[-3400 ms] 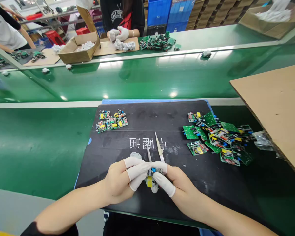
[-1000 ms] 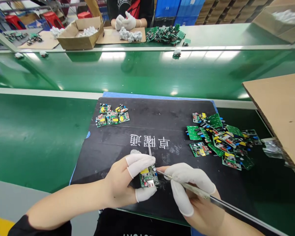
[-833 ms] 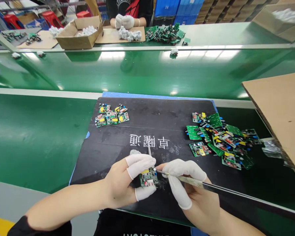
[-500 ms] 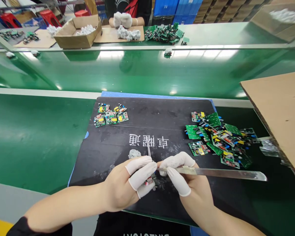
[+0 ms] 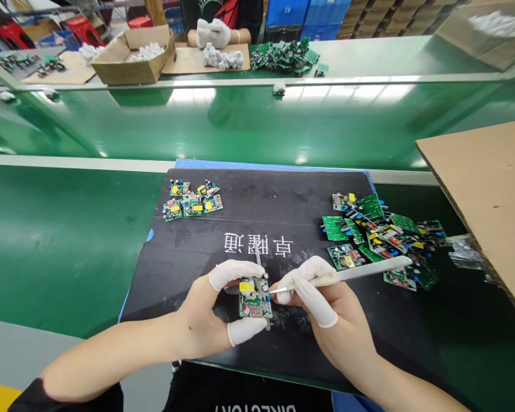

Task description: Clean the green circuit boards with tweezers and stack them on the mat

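Observation:
My left hand, with white finger cots, pinches a small green circuit board between forefinger and thumb, its component side facing up. My right hand grips metal tweezers; their tips touch the board's right edge and the long end points right. Both hands hover over a black mat with white characters. A second thin metal tool lies on the mat just behind the board.
A small group of finished-looking boards lies at the mat's far left; a larger heap of boards lies at right. A cardboard sheet overhangs the right. Beyond the green conveyor, another person's gloved hands work beside a cardboard box.
The board has turned face up in my left hand. The tweezers swung from pointing right and toward me to pointing right and away, tips still at the board. A white part on the conveyor drifted left.

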Demonstrator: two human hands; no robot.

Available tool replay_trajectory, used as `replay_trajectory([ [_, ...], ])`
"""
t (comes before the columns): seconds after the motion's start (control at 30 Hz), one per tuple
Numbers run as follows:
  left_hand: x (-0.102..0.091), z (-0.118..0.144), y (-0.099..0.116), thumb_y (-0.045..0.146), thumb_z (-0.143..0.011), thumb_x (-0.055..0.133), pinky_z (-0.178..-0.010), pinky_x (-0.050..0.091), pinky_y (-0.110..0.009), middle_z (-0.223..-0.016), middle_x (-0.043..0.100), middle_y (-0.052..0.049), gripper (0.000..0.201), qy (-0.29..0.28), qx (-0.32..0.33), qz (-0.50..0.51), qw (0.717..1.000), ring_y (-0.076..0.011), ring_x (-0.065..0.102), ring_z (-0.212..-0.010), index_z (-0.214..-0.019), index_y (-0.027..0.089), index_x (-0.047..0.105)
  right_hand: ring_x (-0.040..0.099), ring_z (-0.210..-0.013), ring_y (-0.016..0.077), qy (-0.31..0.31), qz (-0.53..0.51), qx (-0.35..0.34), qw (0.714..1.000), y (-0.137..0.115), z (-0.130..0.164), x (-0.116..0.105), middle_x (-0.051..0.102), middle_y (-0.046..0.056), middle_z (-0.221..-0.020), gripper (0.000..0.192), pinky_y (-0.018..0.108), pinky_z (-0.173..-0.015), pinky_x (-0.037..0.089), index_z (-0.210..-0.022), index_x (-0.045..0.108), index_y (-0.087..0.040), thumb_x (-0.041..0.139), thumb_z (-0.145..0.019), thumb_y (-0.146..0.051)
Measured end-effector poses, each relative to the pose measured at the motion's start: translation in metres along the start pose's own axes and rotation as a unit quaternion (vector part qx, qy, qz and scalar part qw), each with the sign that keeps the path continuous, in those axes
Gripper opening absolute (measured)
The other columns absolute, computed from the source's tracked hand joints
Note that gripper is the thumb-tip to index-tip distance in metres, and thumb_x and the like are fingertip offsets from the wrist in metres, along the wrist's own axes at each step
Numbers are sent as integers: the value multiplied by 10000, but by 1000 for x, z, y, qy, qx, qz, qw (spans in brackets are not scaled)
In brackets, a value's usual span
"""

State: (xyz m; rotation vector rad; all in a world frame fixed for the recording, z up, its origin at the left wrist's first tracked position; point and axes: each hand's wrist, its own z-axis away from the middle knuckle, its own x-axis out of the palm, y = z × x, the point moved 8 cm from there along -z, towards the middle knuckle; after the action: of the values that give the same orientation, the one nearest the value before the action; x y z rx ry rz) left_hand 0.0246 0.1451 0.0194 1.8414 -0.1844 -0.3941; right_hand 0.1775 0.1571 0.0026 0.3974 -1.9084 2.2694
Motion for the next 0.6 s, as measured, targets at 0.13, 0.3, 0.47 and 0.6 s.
replay_trajectory([
  [0.13, -1, -2, 7, 188, -754, 776, -908, 551, -277, -1128, 674, -78, 574, 4, 50, -33, 998, -202, 660, -1032, -1265, 233, 517, 703, -639, 130, 0, -12, -37, 999, -6, 1, 1, 690, -5, -626, 247, 210, -663, 602, -662, 665, -206, 725, -828, -379],
  [0.3, 0, -1, 2, 189, -760, 774, -856, 571, -258, -1104, 677, -64, 582, 1, 24, -5, 1000, -188, 679, -981, -1271, 247, 504, 702, -650, 132, -7, 33, -75, 997, -14, 3, 4, 674, -9, -636, 261, 214, -656, 599, -664, 630, -199, 676, -874, -347],
  [0.47, -1, 1, 5, 182, -751, 783, -931, 545, -279, -1136, 670, -70, 595, 11, 45, -18, 999, -199, 654, -1048, -1278, 240, 512, 701, -710, 148, -29, 71, -133, 988, -24, 9, 7, 668, -8, -680, 150, 243, -679, 599, -776, 630, -229, 632, -910, -296],
  [0.6, 2, 0, 0, 159, -765, 768, -865, 568, -236, -1139, 665, -44, 605, -6, -2, 46, 999, -164, 684, -956, -1288, 281, 487, 682, -753, 157, -75, 85, -143, 983, -22, 16, 10, 661, 11, -817, 43, 265, -658, 587, -900, 629, -260, 597, -928, -257],
])
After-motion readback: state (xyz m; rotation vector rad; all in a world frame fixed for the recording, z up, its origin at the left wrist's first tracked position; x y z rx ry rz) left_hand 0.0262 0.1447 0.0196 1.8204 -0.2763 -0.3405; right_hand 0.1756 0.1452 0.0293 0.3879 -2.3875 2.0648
